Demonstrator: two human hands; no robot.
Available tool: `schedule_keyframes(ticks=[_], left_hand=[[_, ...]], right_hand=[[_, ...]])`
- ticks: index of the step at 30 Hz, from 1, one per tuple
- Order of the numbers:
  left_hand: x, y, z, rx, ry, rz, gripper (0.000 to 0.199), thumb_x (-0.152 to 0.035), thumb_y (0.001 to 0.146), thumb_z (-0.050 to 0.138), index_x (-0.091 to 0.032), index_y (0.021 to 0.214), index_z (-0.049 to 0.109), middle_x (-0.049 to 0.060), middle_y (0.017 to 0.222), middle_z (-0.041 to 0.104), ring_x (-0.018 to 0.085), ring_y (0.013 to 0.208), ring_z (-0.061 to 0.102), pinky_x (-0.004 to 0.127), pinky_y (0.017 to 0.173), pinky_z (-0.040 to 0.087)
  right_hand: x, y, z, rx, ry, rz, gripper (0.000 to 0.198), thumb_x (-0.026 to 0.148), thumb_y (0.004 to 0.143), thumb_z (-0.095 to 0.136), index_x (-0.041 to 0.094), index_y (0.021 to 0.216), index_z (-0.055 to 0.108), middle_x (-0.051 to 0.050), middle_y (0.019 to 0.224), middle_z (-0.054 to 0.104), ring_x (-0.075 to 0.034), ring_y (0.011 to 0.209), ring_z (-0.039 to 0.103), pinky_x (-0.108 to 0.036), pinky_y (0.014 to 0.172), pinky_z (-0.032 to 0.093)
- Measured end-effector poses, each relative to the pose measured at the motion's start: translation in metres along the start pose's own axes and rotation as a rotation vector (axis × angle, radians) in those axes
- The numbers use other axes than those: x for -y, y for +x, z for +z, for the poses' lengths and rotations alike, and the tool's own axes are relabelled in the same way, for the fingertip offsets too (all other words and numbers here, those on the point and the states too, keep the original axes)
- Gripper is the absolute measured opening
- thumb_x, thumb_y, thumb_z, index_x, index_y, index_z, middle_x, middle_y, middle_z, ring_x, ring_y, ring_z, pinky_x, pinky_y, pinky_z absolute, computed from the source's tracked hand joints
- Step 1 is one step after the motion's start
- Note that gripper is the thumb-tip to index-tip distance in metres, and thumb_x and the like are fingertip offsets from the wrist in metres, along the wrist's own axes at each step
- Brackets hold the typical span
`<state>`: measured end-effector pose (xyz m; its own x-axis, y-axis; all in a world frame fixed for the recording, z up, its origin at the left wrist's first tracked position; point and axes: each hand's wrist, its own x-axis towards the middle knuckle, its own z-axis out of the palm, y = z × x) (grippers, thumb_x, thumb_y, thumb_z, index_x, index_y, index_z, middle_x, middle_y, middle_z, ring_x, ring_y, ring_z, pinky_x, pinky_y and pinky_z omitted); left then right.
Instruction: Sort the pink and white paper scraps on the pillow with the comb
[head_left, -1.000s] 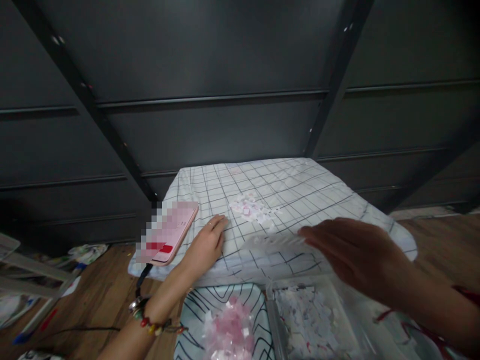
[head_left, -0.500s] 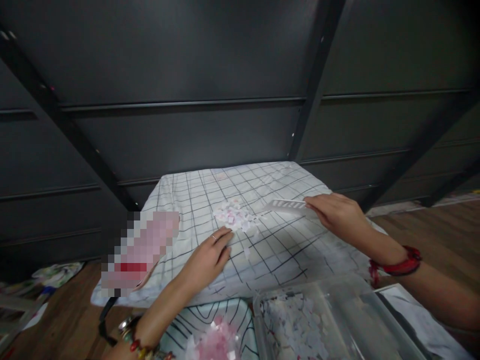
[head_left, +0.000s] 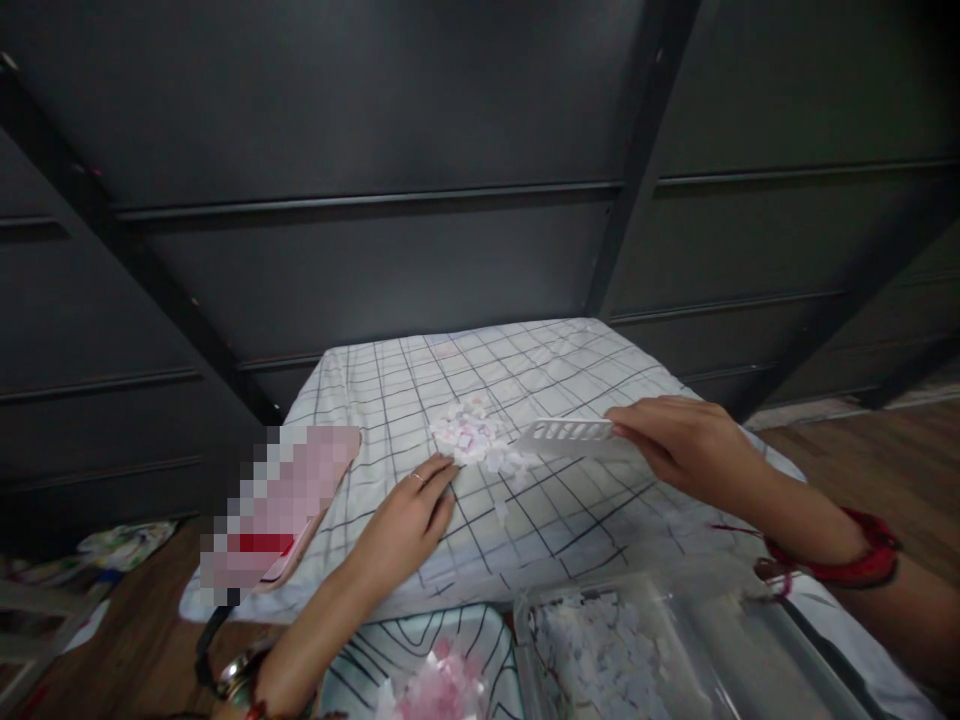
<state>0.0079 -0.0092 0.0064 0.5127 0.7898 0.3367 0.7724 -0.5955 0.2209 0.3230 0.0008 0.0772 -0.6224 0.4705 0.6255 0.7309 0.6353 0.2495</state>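
Hands at a cloth-covered counter. The left hand (head_left: 405,520), just left of centre in the lower frame, lies palm down with fingers extended, gripping nothing visible; a thin ring (head_left: 415,477) encircles one finger. The right hand (head_left: 679,440), right of centre, pinches the right end of a white slotted plastic piece (head_left: 570,433), which points leftward; a red bracelet (head_left: 855,560) circles the wrist. Between them, near mid-frame, small white and pinkish paper bits (head_left: 469,432) form a loose heap, its edge just beside the left fingertips and the free end of the plastic piece; contact cannot be told. The counter (head_left: 600,365) bears a white cloth with dark grid lines. Lower left, a pink phone (head_left: 330,500), partly pixelated. Bottom centre, a patterned tray (head_left: 504,640) with a pink mass (head_left: 446,680); to its right, a clear container (head_left: 742,640) with pale flakes (head_left: 600,640). Across the upper frame, a dark panelled wall (head_left: 375,260)
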Motion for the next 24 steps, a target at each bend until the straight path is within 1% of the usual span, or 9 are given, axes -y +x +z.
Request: schedule_keyframes(ticks=[4, 7, 10, 14, 17, 21, 24], left_hand=[[-0.001, -0.001, 0.000, 0.022, -0.014, -0.010, 0.034, -0.022, 0.091, 0.038, -0.014, 0.122, 0.049, 0.011, 0.128, 0.053, 0.021, 0.121, 0.047, 0.040, 0.102, 0.040], [-0.002, -0.001, -0.002, 0.029, -0.027, -0.029, 0.034, -0.023, 0.091, 0.038, -0.013, 0.123, 0.049, 0.011, 0.129, 0.052, 0.021, 0.122, 0.047, 0.039, 0.103, 0.040], [-0.002, -0.001, -0.002, 0.026, -0.044, -0.037, 0.034, -0.022, 0.091, 0.039, -0.015, 0.123, 0.049, 0.010, 0.129, 0.052, 0.021, 0.122, 0.047, 0.038, 0.102, 0.041], [-0.002, 0.000, -0.002, 0.024, -0.064, -0.031, 0.034, -0.022, 0.091, 0.038, -0.015, 0.122, 0.050, 0.011, 0.128, 0.053, 0.021, 0.121, 0.047, 0.039, 0.101, 0.042], [-0.003, 0.000, -0.003, 0.025, -0.073, -0.040, 0.034, -0.023, 0.091, 0.037, -0.014, 0.121, 0.050, 0.012, 0.128, 0.053, 0.022, 0.121, 0.048, 0.041, 0.101, 0.041], [-0.005, -0.002, -0.006, 0.012, -0.073, -0.054, 0.034, -0.022, 0.090, 0.038, -0.015, 0.122, 0.049, 0.011, 0.128, 0.053, 0.021, 0.120, 0.048, 0.041, 0.101, 0.042], [-0.005, -0.002, -0.006, 0.023, -0.064, -0.053, 0.034, -0.022, 0.091, 0.037, -0.013, 0.122, 0.049, 0.012, 0.128, 0.052, 0.021, 0.120, 0.048, 0.039, 0.102, 0.041]], right_hand=[[-0.001, 0.004, -0.001, -0.039, -0.018, 0.035, 0.016, 0.019, 0.088, 0.042, 0.017, 0.089, 0.058, -0.004, 0.074, 0.067, -0.016, 0.065, 0.061, -0.027, 0.062, 0.046], [-0.001, 0.010, 0.002, 0.004, -0.008, -0.008, 0.017, 0.016, 0.087, 0.042, 0.018, 0.086, 0.058, -0.003, 0.072, 0.066, -0.016, 0.064, 0.060, -0.028, 0.062, 0.045], [-0.002, 0.009, -0.002, 0.048, 0.070, -0.064, 0.018, 0.016, 0.088, 0.041, 0.019, 0.087, 0.058, -0.002, 0.067, 0.064, -0.015, 0.062, 0.058, -0.027, 0.060, 0.044], [-0.003, 0.005, -0.009, 0.013, 0.102, -0.040, 0.017, 0.018, 0.088, 0.040, 0.019, 0.088, 0.057, -0.001, 0.066, 0.063, -0.015, 0.062, 0.057, -0.027, 0.060, 0.043], [0.001, 0.010, -0.004, 0.012, 0.112, -0.044, 0.017, 0.016, 0.088, 0.041, 0.020, 0.086, 0.058, -0.001, 0.068, 0.064, -0.015, 0.063, 0.057, -0.028, 0.063, 0.044], [0.002, 0.015, 0.003, 0.041, 0.190, -0.082, 0.021, 0.012, 0.087, 0.040, 0.021, 0.084, 0.058, 0.000, 0.070, 0.065, -0.013, 0.063, 0.057, -0.027, 0.065, 0.044], [0.000, 0.013, 0.000, 0.002, 0.214, -0.086, 0.017, 0.014, 0.088, 0.042, 0.020, 0.087, 0.058, 0.000, 0.069, 0.065, -0.013, 0.065, 0.058, -0.027, 0.066, 0.043]])
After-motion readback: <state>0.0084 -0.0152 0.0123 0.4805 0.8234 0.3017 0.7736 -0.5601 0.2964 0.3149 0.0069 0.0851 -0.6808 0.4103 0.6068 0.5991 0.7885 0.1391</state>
